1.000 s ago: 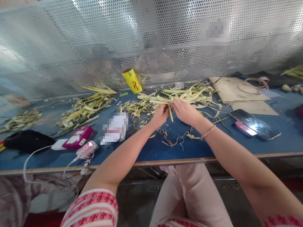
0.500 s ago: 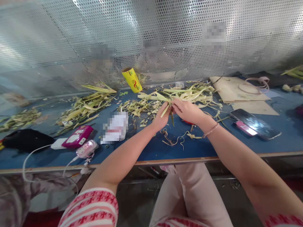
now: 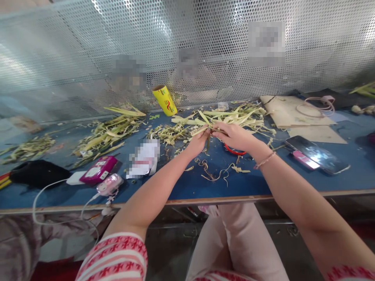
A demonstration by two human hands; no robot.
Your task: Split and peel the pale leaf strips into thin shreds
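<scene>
Over the middle of the blue table, my left hand [image 3: 198, 143] is closed on a few pale green plant strips [image 3: 204, 118] that stick out past the fingers. Close against it, my right hand [image 3: 231, 136] is also closed on the same strips; the fingertips of both hands nearly meet and partly hide what lies between them. A pile of long dry leaf strips [image 3: 249, 117] spreads just behind my hands. To their left lies a heap of short trimmed bits [image 3: 164, 134]. Below my right hand, a red ring-shaped thing [image 3: 236, 151] shows in part on the table.
A yellow cardboard tube [image 3: 165, 100] leans at the mesh partition [image 3: 211, 47]. More leaf piles [image 3: 113, 132] lie left, near a purple box [image 3: 99, 170], a cabled pink case [image 3: 110, 184] and a black pouch [image 3: 39, 173]. A phone [image 3: 318, 154] and brown cardboard [image 3: 293, 113] lie right.
My right hand has flattened and shifted slightly, exposing more of the red ring. The strips in my hands have turned, and the piece pointing down toward me shows less.
</scene>
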